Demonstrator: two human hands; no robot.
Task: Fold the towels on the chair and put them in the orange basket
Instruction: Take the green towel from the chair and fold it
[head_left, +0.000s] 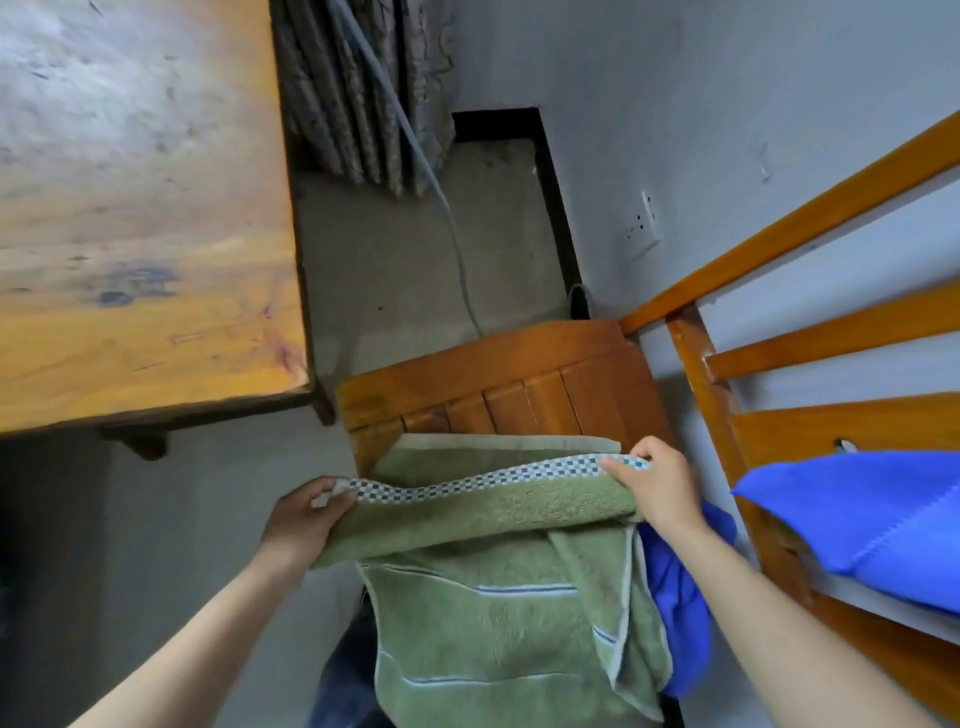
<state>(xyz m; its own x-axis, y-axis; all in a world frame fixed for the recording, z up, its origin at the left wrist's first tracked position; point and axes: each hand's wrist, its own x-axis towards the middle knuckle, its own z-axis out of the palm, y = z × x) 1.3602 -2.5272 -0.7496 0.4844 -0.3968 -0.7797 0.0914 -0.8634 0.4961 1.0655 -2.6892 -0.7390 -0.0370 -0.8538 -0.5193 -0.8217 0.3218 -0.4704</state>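
A green towel (498, 512) with a blue-and-white checked band lies over the wooden chair (498, 389) seat. My left hand (304, 517) pinches its left corner and my right hand (657, 483) pinches its right corner, the checked edge stretched between them above the seat. More green towel (498, 639) with thin blue stripes hangs down over the chair's front toward me. A blue cloth (675, 597) hangs at the right side of the seat, and another blue cloth (857, 514) drapes over the chair back. No orange basket is in view.
A worn wooden table (140, 208) fills the upper left, its corner close to the chair. A curtain (363, 93) and a cable hang by the far wall. A wall socket (643, 226) sits on the right wall. Bare floor lies between table and chair.
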